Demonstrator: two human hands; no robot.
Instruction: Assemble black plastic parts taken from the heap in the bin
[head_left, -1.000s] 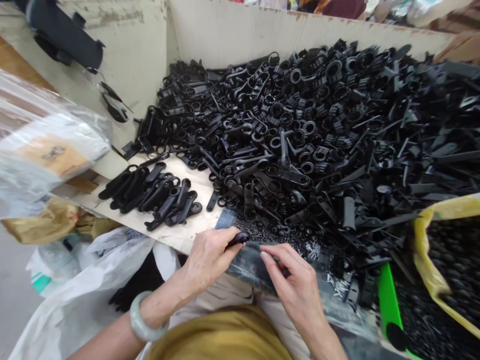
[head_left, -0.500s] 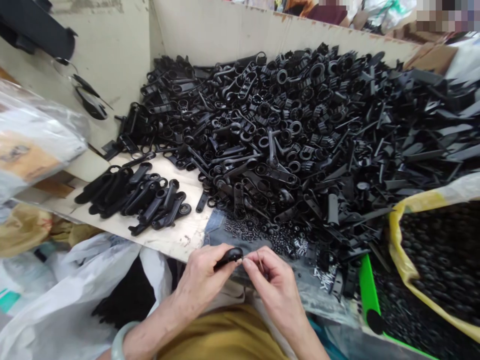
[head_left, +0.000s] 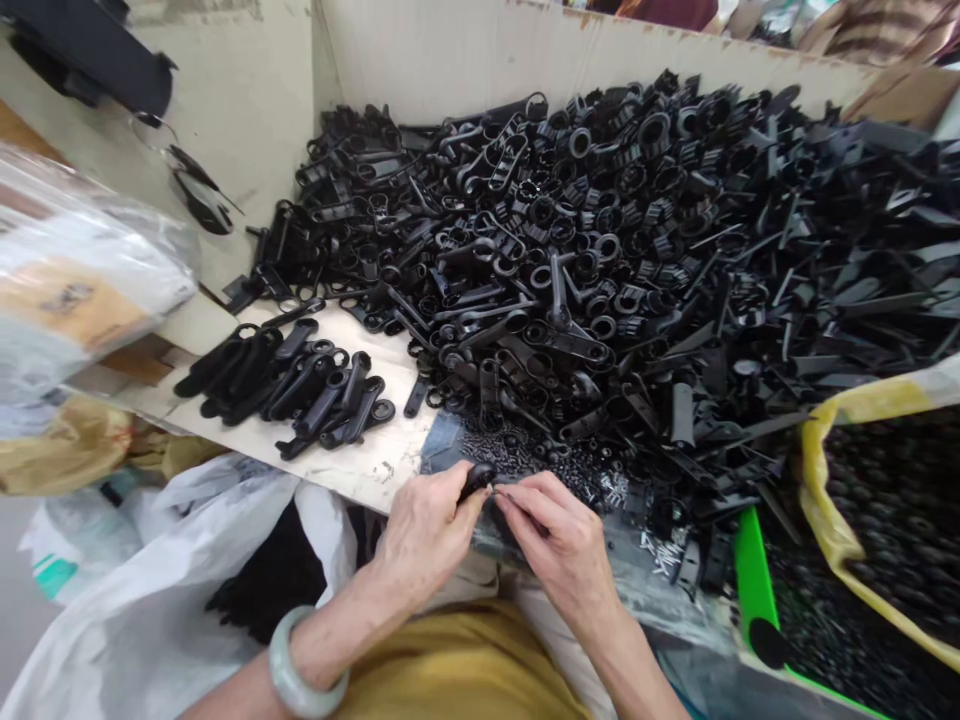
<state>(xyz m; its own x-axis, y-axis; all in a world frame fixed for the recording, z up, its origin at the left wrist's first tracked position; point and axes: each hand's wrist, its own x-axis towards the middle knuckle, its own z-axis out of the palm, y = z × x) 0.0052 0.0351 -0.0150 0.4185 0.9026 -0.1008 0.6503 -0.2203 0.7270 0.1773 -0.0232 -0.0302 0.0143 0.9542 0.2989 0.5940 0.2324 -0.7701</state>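
My left hand (head_left: 427, 525) is closed round a black plastic part (head_left: 477, 479) whose rounded end sticks out past the thumb. Close against that end, the fingertips of my right hand (head_left: 561, 532) are pinched together on something thin and small, too fine to name. The two hands meet just over the table's front edge. Beyond them lie tiny black pieces (head_left: 517, 462) and short silvery pins (head_left: 616, 490). More pins (head_left: 663, 552) lie to the right of my right hand.
A large heap of black plastic parts (head_left: 525, 260) covers the table. Several assembled-looking black pieces (head_left: 300, 385) lie in rows at left. A yellow-rimmed sack (head_left: 825, 510) and a green strip (head_left: 756, 580) stand at right. A white bag (head_left: 150, 600) hangs open below left.
The view has turned slightly, so the surroundings sit further right. My left hand still grips the black part. My right fingertips stay by its end, and the thin thing between them shows less.
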